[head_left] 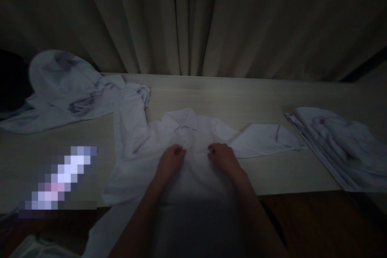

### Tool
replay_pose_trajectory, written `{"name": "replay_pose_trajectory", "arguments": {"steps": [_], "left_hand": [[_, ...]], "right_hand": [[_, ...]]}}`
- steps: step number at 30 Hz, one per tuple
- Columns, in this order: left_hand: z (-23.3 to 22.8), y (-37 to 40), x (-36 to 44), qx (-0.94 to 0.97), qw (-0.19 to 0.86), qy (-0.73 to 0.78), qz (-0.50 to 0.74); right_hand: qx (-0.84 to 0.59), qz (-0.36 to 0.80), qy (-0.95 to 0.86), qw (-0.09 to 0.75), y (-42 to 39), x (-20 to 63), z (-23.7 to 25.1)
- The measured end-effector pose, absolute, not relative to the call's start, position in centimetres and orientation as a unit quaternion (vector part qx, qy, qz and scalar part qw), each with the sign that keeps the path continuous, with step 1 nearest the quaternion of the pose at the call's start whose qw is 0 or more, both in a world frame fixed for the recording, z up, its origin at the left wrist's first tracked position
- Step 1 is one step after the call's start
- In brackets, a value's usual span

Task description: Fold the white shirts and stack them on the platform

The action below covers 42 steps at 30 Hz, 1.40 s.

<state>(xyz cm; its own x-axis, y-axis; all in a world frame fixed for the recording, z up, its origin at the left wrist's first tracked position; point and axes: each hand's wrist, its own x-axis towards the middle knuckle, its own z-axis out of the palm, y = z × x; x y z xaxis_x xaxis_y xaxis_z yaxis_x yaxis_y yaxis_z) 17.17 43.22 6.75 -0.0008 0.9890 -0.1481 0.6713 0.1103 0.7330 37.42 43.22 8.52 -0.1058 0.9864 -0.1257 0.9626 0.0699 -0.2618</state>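
A white collared shirt (142,145) lies front-up on a pale wooden table (236,96), collar toward the far side, sleeves spread left and right, lower part hanging over the near edge. My left hand (171,160) and my right hand (222,156) rest on the shirt's chest just below the collar, fingers curled and pinching the fabric on either side of the button strip. The scene is dim.
A crumpled pile of white garments (65,84) lies at the back left. A folded stack of white shirts (341,145) sits at the right end. A blurred-out patch covers the near left. Beige curtains (193,20) hang behind the table. Brown floor shows below.
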Motion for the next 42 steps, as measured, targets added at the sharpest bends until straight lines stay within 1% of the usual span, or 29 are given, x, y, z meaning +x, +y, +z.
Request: {"name": "replay_pose_trajectory", "arguments": {"steps": [3, 6, 9, 14, 17, 21, 27, 32, 36, 39, 42], "left_hand": [[6.7, 43.0, 17.3, 0.637, 0.303, 0.673, 0.223], [6.8, 42.8, 17.4, 0.644, 0.287, 0.678, 0.211], [7.2, 42.7, 17.5, 0.622, 0.288, 0.694, 0.221], [7.4, 42.1, 18.6, 0.598, 0.276, 0.685, 0.312], [7.2, 41.5, 20.1, 0.645, 0.305, 0.641, 0.282], [6.8, 40.9, 21.6, 0.698, 0.292, 0.614, 0.226], [6.3, 40.7, 22.1, 0.715, 0.291, 0.594, 0.225], [6.2, 40.7, 22.1, 0.72, 0.262, 0.613, 0.193], [6.7, 40.8, 22.1, 0.702, 0.247, 0.649, 0.162], [7.2, 40.8, 22.2, 0.696, 0.232, 0.665, 0.14], [7.4, 40.7, 22.4, 0.701, 0.226, 0.664, 0.126]], "right_hand": [[-0.667, 0.156, -0.728, 0.017, 43.2, 37.8, 8.7], [-0.673, 0.148, -0.724, 0.02, 43.2, 37.7, 9.2], [-0.674, 0.133, -0.724, 0.056, 43.1, 37.7, 9.4], [-0.668, 0.171, -0.711, 0.14, 43.2, 38.1, 9.0], [-0.65, 0.185, -0.716, 0.173, 43.2, 38.1, 9.0], [-0.62, 0.197, -0.725, 0.225, 43.1, 37.9, 9.4], [-0.605, 0.242, -0.717, 0.25, 42.7, 37.2, 10.2], [-0.59, 0.251, -0.731, 0.236, 42.6, 37.1, 10.0], [-0.581, 0.256, -0.748, 0.194, 42.4, 37.3, 9.3], [-0.599, 0.227, -0.751, 0.16, 42.3, 37.3, 8.9], [-0.621, 0.197, -0.745, 0.146, 42.4, 37.1, 9.0]]}}
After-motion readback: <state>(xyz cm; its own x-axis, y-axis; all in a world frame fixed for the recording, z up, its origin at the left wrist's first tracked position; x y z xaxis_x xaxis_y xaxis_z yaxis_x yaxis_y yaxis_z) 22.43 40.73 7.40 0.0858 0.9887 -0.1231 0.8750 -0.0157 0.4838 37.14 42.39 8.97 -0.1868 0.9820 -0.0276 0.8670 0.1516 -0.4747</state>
